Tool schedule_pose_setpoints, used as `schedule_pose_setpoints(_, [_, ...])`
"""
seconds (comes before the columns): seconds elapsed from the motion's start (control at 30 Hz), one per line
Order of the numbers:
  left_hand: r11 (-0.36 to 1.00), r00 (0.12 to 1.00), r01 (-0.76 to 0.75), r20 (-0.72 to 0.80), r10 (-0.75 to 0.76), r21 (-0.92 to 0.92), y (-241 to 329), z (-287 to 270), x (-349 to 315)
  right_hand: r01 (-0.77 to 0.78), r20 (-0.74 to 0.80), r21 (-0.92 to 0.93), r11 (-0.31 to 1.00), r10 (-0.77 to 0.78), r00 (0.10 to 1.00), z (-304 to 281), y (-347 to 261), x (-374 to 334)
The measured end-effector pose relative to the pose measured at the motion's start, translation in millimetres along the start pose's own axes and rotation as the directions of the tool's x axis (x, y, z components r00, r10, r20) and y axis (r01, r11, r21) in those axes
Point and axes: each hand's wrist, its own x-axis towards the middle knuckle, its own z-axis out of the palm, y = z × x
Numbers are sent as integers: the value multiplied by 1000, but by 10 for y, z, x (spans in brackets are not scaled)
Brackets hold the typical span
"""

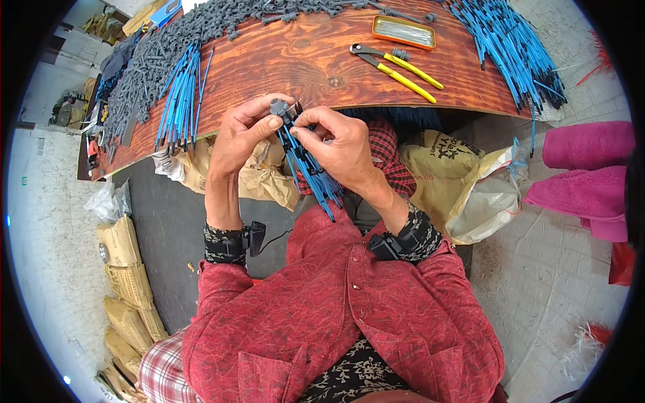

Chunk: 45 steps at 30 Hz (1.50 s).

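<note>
My left hand [243,134] is closed, thumb and fingers pinching a dark grey plastic fitting [275,106] in front of the table's near edge. Beside it, the fingers of my right hand [346,144] are pressed together close to the fitting; what lies between them is hidden. A thin metal wire shows by those fingertips. Between and below both hands hangs a bunch of blue rods [312,176] with black ends, slanting down toward my lap. Which hand bears the bunch I cannot tell.
On the brown wooden table [295,67] lie yellow-handled pliers [403,72], a tin of thin metal pins [404,31], a heap of grey fittings [151,77] and blue rods [183,101]. More blue rods [514,54] lie right. A sack [480,195] stands below; pink towels [581,181] are far right.
</note>
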Motion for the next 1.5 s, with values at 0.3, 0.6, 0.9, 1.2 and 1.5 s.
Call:
schedule_pose_setpoints(0.3, [979,996,-89,0,90,182,42,175,-22,136,-58,-176,975,-148,987,8,-12,-6])
schedule_pose_setpoints(0.6, [989,981,-83,-166,102,121,-4,264,-123,142,-42,-106,984,-147,988,29,34,-83])
schedule_pose_setpoints(0.9, [995,986,-86,-136,93,53,85,268,-113,60,-102,-47,997,-64,993,35,29,-76])
schedule_pose_setpoints(1.2, [1000,997,-3,-83,3,7,-62,209,-90,175,-124,-299,938,-220,968,20,101,-87])
schedule_pose_setpoints(1.5, [998,992,-56,-111,56,4,117,254,-134,217,-118,-250,944,-252,960,-42,-82,-71])
